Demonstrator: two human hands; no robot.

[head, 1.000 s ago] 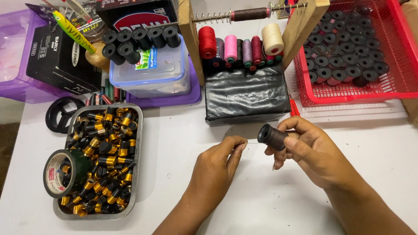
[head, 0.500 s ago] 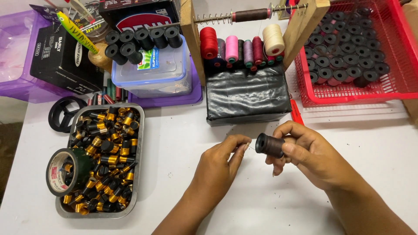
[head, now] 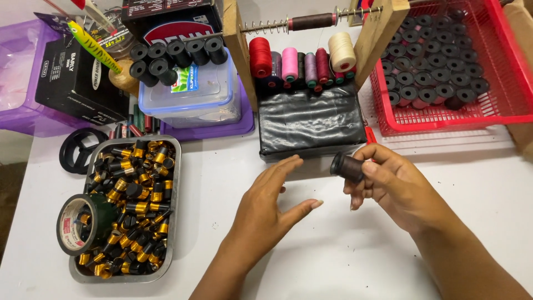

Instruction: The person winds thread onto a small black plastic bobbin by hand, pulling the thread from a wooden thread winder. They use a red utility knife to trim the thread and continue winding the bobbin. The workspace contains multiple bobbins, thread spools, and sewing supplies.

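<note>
My right hand (head: 397,186) pinches a dark spool (head: 347,166) in its fingertips, above the white table (head: 344,255); my left hand (head: 272,205) hovers open just beside it, holding nothing. Winding looks finished (I see no thread). Next, I'd carry the spool up-right to the red basket (head: 502,114).

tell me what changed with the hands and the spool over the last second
The left hand opened: its fingers were pinched together near the dark spool and are now spread flat and apart from it. The right hand kept its hold on the spool, shifting it slightly. The metal tray, tape roll and red basket stayed put.
</note>
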